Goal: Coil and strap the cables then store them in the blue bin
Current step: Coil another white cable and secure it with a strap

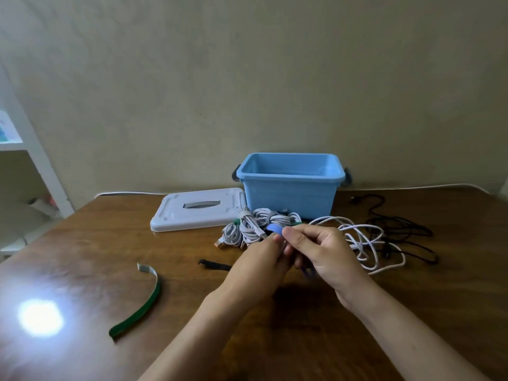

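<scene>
Head view: both hands meet over the middle of the brown table (82, 243), fingers curled. Left hand (255, 266) and right hand (320, 250) together pinch a blue strap (275, 230) and something thin between them; what exactly sits inside the grip is hidden. Blue bin (290, 185) stands open at the table's far edge, against the wall. Grey-white lid (198, 209) lies flat just beside the bin, toward the left. Strapped white cable coils (247, 226) lie in front of the bin, just beyond the hands. Loose white cable (365, 240) lies tangled near the right hand. Loose black cable (404, 232) is spread out toward the right edge. Green strap (140, 306) lies curved near the left edge, well apart. Black strap (214, 265) lies just beside the left hand.
</scene>
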`<state>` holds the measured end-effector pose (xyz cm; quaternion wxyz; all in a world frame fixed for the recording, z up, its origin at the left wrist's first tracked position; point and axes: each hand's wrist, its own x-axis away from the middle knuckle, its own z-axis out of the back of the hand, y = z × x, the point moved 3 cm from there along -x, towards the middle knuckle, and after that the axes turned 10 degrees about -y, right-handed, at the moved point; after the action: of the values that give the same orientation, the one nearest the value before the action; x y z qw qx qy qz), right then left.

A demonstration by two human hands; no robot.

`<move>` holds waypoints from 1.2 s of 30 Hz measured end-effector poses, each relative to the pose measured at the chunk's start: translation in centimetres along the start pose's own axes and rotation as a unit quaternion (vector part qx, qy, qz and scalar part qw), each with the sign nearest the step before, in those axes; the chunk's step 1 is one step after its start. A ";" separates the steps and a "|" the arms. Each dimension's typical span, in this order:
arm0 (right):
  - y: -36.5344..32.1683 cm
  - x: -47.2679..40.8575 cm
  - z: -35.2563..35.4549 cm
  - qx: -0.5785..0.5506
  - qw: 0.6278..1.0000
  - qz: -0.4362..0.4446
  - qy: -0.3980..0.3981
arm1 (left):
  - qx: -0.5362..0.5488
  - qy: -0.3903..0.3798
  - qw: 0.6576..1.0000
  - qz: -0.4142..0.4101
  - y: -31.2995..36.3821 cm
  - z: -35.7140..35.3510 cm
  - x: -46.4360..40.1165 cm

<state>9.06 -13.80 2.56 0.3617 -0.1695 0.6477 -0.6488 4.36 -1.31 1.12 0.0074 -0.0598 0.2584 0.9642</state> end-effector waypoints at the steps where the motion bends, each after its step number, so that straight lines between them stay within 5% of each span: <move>1: 0.1 0.0 0.3 0.001 1.000 -0.003 0.006 | 0.028 -0.003 1.000 -0.007 0.3 0.0 0.1; 8: 0.3 0.1 0.7 -0.012 1.000 -0.005 0.015 | 0.318 -0.089 0.942 -0.063 1.4 1.2 1.5; 19: 0.1 0.3 1.0 0.054 0.997 -0.005 0.045 | 0.108 -0.008 0.993 -0.041 -0.5 1.6 1.2; 24: 0.4 0.5 0.4 0.020 0.999 0.004 0.036 | 0.155 -0.023 0.985 -0.067 1.1 1.6 1.7; 29: 0.4 0.6 0.1 -0.012 1.000 -0.010 0.022 | 0.359 -0.047 0.932 -0.008 1.4 2.1 2.3; 36: 0.4 0.6 -0.2 0.060 0.998 0.010 -0.022 | 0.280 0.077 0.956 0.031 -0.5 2.1 1.3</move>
<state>8.63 -14.04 2.05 0.3915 -0.1556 0.6015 -0.6788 2.83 0.19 2.50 -0.0256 -0.1210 0.5198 0.8453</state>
